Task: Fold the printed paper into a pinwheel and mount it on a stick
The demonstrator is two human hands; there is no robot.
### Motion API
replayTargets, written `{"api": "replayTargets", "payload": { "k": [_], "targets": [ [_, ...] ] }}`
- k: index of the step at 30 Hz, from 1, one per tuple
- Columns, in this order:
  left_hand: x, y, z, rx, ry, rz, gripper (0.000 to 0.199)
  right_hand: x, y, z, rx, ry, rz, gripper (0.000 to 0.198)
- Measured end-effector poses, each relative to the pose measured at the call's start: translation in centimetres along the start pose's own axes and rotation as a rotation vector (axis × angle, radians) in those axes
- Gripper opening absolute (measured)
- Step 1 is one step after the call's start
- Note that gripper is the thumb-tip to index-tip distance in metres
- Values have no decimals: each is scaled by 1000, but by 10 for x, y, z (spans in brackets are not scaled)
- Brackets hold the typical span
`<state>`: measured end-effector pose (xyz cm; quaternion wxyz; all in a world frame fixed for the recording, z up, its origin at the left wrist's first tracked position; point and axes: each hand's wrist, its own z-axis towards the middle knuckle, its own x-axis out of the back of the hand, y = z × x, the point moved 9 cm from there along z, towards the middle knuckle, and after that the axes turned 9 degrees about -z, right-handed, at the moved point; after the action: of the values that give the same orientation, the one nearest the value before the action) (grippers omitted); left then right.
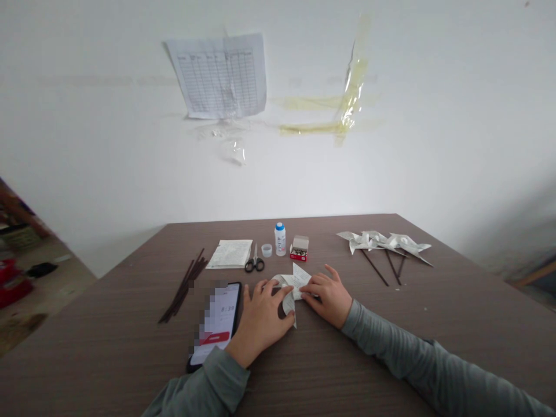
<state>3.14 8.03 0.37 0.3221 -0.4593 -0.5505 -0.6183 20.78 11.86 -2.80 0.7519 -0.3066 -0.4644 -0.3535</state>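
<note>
A pinwheel of printed paper lies on the brown table in front of me, its blades partly folded in. My left hand grips it from the left, thumb and fingers curved round a bent blade. From the right, my right hand pinches the paper close to the centre, with some fingers raised. My fingertips hide part of the middle, so I cannot see whether a pin is there. Just beyond the pinwheel stand an open red box of small metal pieces and a white bottle with a blue cap.
Left of the bottle are a small clear cup, black-handled scissors and paper sheets. Brown sticks lie further left, near a phone. Paper pinwheels on sticks rest back right. A wall borders the table's far edge.
</note>
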Motion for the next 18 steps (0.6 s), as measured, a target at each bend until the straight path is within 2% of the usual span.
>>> {"api": "replayTargets", "payload": {
  "k": [18],
  "targets": [
    [0,0,2,-31,13,-4,64,3,-2,1,-7,-12,-3,29]
  ]
}}
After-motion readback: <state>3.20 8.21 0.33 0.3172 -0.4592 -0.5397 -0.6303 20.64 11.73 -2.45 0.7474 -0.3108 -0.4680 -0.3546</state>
